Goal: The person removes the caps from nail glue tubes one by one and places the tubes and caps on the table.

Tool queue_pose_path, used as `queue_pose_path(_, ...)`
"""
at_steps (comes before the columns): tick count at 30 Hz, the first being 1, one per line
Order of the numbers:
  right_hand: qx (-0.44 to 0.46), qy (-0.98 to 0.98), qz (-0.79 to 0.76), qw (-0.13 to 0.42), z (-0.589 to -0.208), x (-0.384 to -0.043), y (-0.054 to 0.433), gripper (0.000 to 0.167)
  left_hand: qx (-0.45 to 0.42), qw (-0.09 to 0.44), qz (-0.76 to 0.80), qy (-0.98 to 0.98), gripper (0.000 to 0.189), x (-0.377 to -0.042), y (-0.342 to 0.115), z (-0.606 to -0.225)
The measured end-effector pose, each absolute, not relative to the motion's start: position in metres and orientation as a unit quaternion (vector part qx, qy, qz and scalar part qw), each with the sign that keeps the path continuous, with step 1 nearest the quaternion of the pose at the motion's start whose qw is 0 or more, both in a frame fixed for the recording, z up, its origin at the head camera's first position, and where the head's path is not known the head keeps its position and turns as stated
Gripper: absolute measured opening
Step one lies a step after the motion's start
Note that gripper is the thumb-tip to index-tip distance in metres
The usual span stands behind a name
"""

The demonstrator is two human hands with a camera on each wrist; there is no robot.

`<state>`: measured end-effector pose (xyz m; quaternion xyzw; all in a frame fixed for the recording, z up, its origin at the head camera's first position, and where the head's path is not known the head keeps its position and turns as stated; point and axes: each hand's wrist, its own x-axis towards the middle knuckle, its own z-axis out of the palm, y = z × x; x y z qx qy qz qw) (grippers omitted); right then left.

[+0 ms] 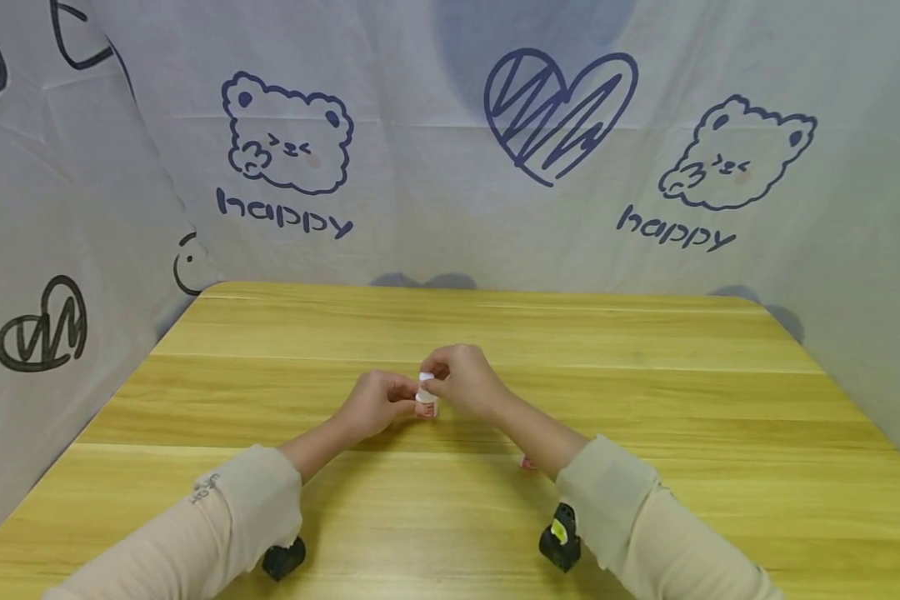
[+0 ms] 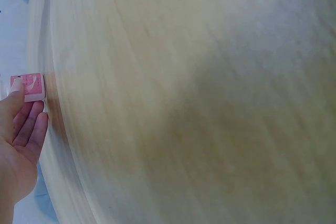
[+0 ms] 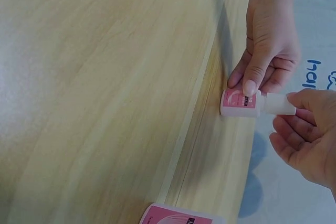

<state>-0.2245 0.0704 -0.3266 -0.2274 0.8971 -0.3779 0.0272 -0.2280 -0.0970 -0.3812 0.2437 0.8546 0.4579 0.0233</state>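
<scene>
A small white bottle point(image 3: 239, 109) with a pink label stands upright on the table, near its middle in the head view. My left hand point(image 1: 375, 407) grips the bottle's body low down, thumb across the label, as the left wrist view shows at its left edge. Thumb and fingers of my right hand point(image 1: 467, 385) pinch the white cap point(image 3: 280, 104) at the bottle's top. In the right wrist view the cap sits at the neck; whether it is screwed tight I cannot tell.
A second pink-labelled item point(image 3: 176, 216) is on the table nearer me, partly hidden by my right forearm in the head view. The wooden table point(image 1: 435, 325) meets a white cloth backdrop point(image 1: 420, 167) with drawings. Black devices point(image 1: 561, 542) sit by both sleeves.
</scene>
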Motion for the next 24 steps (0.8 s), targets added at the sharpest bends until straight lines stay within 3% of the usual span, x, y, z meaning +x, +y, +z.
queue_pose_path(7, -0.221, 0.890, -0.399, 0.023, -0.328, -0.225, 0.070, 0.018, 0.246, 0.014, 0.441, 0.863, 0.018, -0.228, -0.098, -0.381)
queue_pose_path(14, -0.223, 0.881, -0.418, -0.002, -0.337, -0.225, 0.071, 0.012, 0.246, 0.012, 0.437, 0.865, 0.017, -0.228, -0.099, -0.383)
queue_pose_path(24, -0.205, 0.881, -0.426, 0.005, -0.341, -0.225, 0.072, 0.010, 0.242, 0.017, 0.443, 0.863, 0.017, -0.228, -0.099, -0.383)
